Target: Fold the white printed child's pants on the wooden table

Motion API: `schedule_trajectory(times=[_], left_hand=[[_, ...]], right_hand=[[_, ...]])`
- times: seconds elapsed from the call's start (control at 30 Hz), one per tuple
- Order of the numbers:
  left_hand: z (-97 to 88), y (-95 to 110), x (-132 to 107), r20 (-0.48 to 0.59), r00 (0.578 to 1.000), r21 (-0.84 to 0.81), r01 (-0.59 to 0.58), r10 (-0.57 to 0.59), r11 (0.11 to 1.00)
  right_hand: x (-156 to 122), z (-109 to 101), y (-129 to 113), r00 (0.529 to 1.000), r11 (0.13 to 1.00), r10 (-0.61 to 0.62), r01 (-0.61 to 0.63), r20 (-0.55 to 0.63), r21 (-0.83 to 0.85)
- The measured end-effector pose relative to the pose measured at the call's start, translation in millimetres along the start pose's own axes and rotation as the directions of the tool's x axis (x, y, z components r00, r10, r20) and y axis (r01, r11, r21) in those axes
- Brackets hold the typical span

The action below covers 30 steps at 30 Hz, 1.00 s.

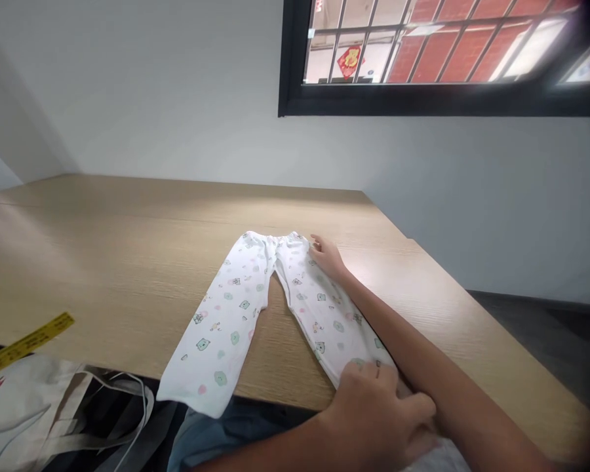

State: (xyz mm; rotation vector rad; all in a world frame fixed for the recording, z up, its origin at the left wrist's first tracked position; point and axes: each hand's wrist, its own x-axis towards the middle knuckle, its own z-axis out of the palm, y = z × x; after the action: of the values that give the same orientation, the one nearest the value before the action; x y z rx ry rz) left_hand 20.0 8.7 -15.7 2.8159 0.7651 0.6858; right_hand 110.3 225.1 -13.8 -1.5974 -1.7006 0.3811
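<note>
A pair of white children's pants (236,314) with small green, pink and yellow animal prints lies spread on the wooden table, waistband away from me and legs apart. My right hand (328,255) is at the right side edge near the waistband, its fingers bent onto the cloth. Closer to me, my left hand (373,413) reaches across to the lower end of the right leg, fingers closed on the fabric. That leg's hem is mostly hidden by my left hand. The left leg lies flat, its hem reaching over the table's front edge.
The wooden table (128,262) runs back to a pale wall (177,92). A yellow strip with dark print (29,344) lies at the front left edge, above a cream cloth bag (24,400) with handles. A dark-framed window (295,98) is at upper right.
</note>
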Motion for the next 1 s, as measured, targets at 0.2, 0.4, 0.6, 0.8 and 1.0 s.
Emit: schedule_trajectory(times=[0.2, 0.4, 0.6, 0.8, 1.0], left_hand=[[-0.2, -8, 0, 0.033, 0.998, 0.006, 0.053, -0.053, 0.999], [2.0, -8, 1, 0.098, 0.987, -0.011, 0.130, -0.128, 0.992], [-8.2, -10, -3, 0.085, 0.982, -0.201, 0.183, -0.169, 0.962], [-76.4, -16, -52, 0.003, 0.883, -0.576, 0.386, -0.470, 0.721], [-145.0, -51, -134, 0.132, 0.655, -0.440, 0.711, -0.744, 0.548]], right_hand=[[-4, -2, -4, 0.997, 0.997, 0.076, -0.076, -0.003, -0.016], [-4, -5, -11, 0.992, 0.992, 0.125, -0.125, 0.025, 0.006], [-4, -25, -21, 0.957, 0.947, 0.204, -0.246, 0.204, 0.206], [0, -32, -56, 0.955, 0.814, 0.171, -0.276, 0.243, 0.510], [13, 13, -108, 0.975, 0.767, 0.064, -0.185, 0.212, 0.615]])
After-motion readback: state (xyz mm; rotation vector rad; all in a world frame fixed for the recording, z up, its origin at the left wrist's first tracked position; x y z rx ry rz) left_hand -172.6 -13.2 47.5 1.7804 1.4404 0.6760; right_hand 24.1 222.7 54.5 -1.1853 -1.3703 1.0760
